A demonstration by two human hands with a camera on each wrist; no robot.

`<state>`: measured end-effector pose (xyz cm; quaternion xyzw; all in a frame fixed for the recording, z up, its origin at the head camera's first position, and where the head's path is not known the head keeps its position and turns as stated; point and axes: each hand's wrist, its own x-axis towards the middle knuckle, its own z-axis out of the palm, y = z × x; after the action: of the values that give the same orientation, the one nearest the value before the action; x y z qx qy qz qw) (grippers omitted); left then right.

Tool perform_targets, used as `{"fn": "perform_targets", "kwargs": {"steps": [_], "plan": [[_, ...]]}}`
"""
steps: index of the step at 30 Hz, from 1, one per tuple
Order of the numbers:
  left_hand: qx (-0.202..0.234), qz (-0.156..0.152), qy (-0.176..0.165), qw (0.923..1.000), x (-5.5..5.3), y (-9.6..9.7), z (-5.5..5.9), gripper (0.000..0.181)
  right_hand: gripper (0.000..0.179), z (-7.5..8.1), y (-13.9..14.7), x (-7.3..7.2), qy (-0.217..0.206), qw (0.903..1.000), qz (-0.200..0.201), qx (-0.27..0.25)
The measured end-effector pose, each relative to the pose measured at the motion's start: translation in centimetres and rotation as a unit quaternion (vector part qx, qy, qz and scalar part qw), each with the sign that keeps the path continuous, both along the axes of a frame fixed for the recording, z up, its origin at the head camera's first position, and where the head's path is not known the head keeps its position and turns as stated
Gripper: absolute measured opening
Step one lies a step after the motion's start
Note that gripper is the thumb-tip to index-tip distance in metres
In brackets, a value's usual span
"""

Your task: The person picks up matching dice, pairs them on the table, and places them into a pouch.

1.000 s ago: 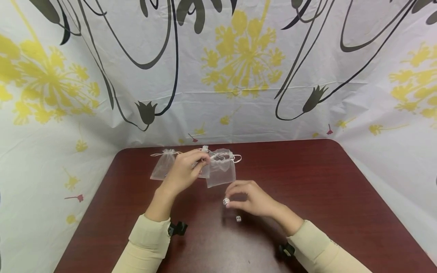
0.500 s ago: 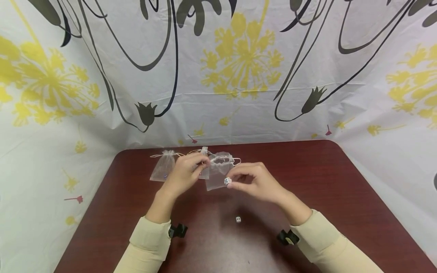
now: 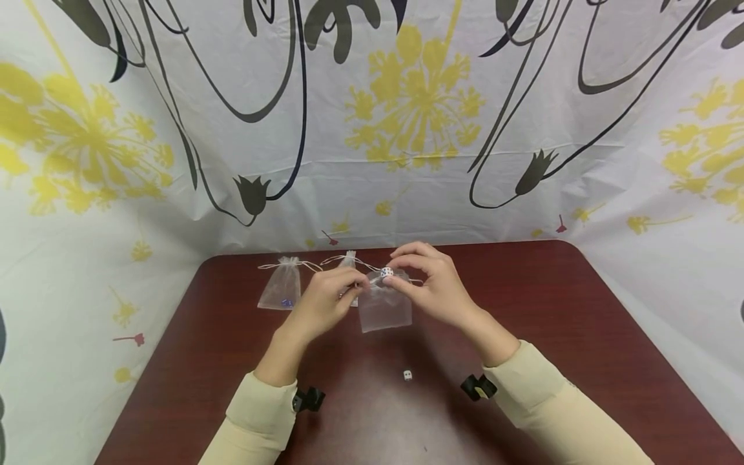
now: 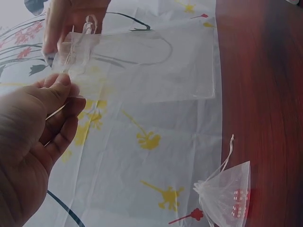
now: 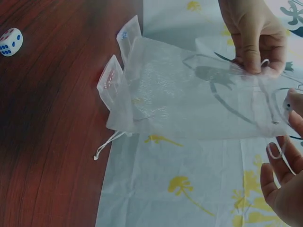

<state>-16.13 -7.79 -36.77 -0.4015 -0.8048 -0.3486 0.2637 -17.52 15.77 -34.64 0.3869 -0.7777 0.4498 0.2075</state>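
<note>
My left hand [image 3: 325, 297] pinches the mouth of a sheer white drawstring pouch [image 3: 386, 313], which hangs flat with its bottom toward me. In the left wrist view thumb and fingertips nip the pouch [image 4: 156, 71] near its gathered cords. My right hand [image 3: 438, 287] holds a white die [image 3: 386, 272] between thumb and fingers, right at the pouch's mouth. Only a small part of that die [image 5: 288, 106] shows in the right wrist view, the rest hidden by fingers. Another white die [image 3: 407, 374] with blue and red pips lies on the table in front of the hands.
A tied pouch with blue dice [image 3: 279, 287] lies at the back left of the dark red table [image 3: 523, 323]. Beside it, partly behind my left hand, is a pouch with red dice [image 4: 232, 194]. A patterned white sheet [image 3: 436, 213] stands behind the table.
My right hand has carried the die up and away from me, from low over the table to the pouch's mouth. The pouch has been lifted and shifted slightly right with my left hand.
</note>
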Motion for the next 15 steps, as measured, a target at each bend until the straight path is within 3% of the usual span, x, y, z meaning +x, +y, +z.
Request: {"fn": "perform_targets", "kwargs": {"steps": [5,15], "plan": [[0.013,0.002,0.005,0.9999,0.1,0.1,-0.1,0.017,0.019,-0.4,-0.1,-0.1,-0.029,0.9994,0.015,0.011],[0.024,0.020,0.015,0.9994,-0.1,-0.6,-0.3,0.018,0.048,-1.9,1.1,0.2,-0.029,0.9993,0.017,0.018]]}}
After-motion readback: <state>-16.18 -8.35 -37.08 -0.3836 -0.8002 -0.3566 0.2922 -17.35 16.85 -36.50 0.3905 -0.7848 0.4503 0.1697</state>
